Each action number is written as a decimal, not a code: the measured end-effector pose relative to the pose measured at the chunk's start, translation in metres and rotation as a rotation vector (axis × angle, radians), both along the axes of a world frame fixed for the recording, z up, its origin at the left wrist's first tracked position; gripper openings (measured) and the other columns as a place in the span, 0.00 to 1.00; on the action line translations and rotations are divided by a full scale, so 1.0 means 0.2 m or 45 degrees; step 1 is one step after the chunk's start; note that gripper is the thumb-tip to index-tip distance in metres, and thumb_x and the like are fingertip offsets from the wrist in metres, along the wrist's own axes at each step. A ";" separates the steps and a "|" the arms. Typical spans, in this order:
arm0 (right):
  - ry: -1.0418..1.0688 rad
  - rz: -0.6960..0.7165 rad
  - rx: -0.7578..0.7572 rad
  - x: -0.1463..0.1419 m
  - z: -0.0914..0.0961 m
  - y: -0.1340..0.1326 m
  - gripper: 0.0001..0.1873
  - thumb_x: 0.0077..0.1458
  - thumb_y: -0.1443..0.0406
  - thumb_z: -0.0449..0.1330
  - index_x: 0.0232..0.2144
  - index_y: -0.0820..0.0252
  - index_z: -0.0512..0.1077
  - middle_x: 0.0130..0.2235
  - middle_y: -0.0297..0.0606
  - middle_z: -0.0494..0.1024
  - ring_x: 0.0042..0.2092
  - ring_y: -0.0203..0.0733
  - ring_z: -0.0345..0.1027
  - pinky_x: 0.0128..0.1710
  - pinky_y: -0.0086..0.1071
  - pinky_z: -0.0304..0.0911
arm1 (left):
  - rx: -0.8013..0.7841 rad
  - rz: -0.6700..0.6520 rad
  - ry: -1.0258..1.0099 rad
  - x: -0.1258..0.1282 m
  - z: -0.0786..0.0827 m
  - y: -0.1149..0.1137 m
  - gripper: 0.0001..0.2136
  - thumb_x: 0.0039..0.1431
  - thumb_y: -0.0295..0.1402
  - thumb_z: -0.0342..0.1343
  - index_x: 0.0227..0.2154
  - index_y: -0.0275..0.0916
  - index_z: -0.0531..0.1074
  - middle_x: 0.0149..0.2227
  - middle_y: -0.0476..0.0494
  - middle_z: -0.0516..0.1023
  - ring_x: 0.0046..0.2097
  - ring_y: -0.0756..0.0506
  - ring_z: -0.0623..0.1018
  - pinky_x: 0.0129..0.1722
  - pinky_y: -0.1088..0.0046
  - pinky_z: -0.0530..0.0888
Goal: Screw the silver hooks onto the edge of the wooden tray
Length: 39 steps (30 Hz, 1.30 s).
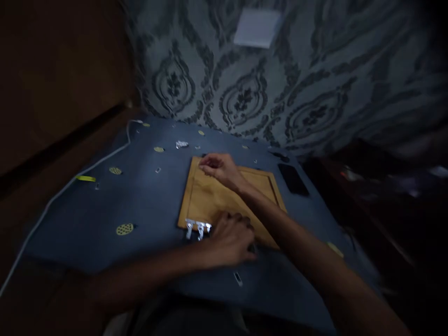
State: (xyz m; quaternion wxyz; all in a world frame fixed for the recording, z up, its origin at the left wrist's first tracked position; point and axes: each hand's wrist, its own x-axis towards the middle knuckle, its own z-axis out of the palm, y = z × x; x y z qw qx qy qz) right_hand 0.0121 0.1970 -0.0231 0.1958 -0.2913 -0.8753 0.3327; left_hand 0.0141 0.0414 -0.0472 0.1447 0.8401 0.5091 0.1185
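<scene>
A flat wooden board (206,196) with a raised or grooved border lies on the cloth-covered table. My left hand (233,238) is at its near edge, fingers bent over the top and thumb at the front side, holding the edge. Beside that hand, shiny metal pieces (199,226) that look like small clips or strips hang over the near left edge. My right hand (220,168) is over the far left corner with thumb and fingertips pinched together. Whatever lies between those fingertips is too small and dim to make out.
Crumpled silvery foil (181,144) lies behind the board, and a dark phone-like slab (293,179) to its right. A yellow strip (86,178) and a white cable (70,184) are on the left. The blue tablecloth (150,200) meets a patterned wall (241,98).
</scene>
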 end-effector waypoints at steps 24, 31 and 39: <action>0.377 -0.720 -0.055 0.98 -0.30 -0.73 0.02 0.58 0.65 0.68 0.33 0.53 0.81 0.30 0.32 0.82 0.32 0.38 0.75 0.32 0.31 0.70 | -0.162 0.023 0.080 0.02 0.02 0.01 0.17 0.62 0.46 0.66 0.43 0.35 0.76 0.45 0.40 0.78 0.53 0.37 0.75 0.54 0.58 0.68; 0.264 -0.625 0.061 1.00 -0.30 -0.73 0.04 0.61 0.66 0.66 0.37 0.51 0.81 0.32 0.33 0.83 0.33 0.39 0.75 0.34 0.33 0.71 | -0.137 0.016 0.048 0.02 0.01 0.01 0.17 0.63 0.45 0.66 0.42 0.35 0.75 0.45 0.41 0.76 0.52 0.37 0.74 0.52 0.59 0.67; 0.148 -0.549 0.181 1.01 -0.31 -0.73 0.04 0.64 0.65 0.64 0.39 0.52 0.80 0.34 0.34 0.83 0.33 0.39 0.77 0.33 0.33 0.73 | -0.039 0.009 -0.007 0.02 -0.02 0.00 0.15 0.63 0.43 0.66 0.39 0.37 0.74 0.42 0.43 0.76 0.49 0.39 0.74 0.50 0.60 0.66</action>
